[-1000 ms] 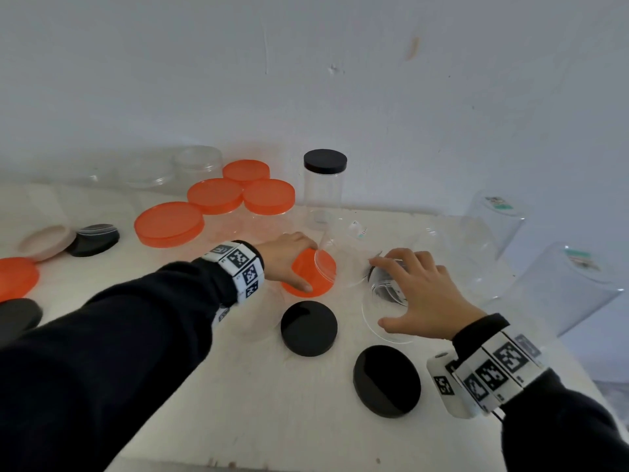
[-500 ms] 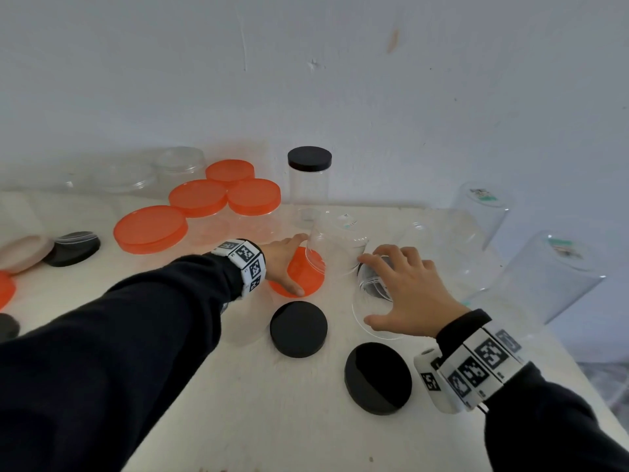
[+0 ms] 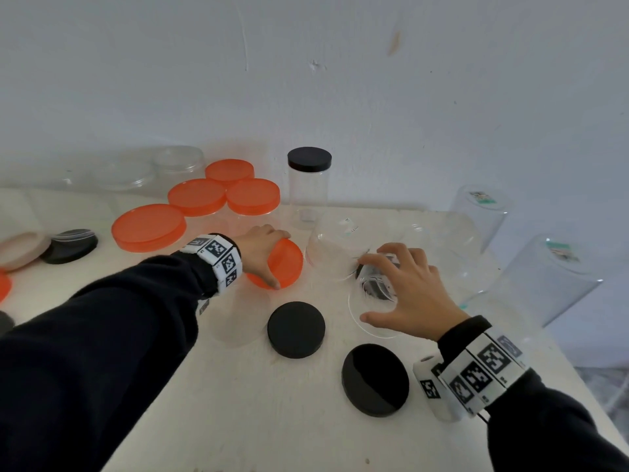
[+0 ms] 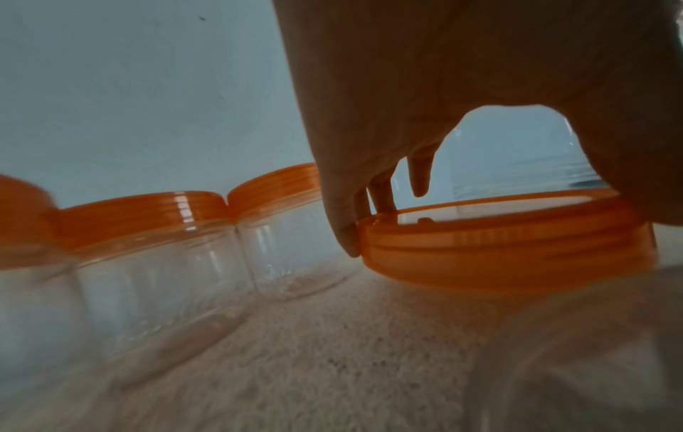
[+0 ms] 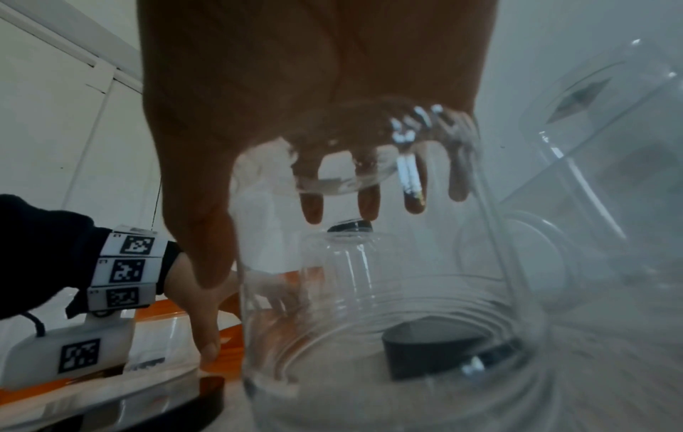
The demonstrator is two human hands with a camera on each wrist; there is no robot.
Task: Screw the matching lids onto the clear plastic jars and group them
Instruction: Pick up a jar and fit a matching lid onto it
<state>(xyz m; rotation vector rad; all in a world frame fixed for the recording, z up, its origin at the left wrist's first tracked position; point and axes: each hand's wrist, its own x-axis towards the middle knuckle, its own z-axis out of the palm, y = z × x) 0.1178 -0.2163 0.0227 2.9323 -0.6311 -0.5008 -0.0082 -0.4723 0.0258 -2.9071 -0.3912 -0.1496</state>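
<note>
On the white counter (image 3: 238, 386), the left hand (image 3: 258, 253) grips a round orange plastic lid (image 3: 284, 265), just left of the tipped clear plastic jar (image 3: 374, 301) the right hand (image 3: 405, 294) holds.

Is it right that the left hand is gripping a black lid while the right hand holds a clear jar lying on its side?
Not quite. The lid in the left hand is orange, not black; the head view and the left wrist view both show it. The black lids lie loose on the table. The rest stands: the right hand holds a clear jar on its side.
</note>
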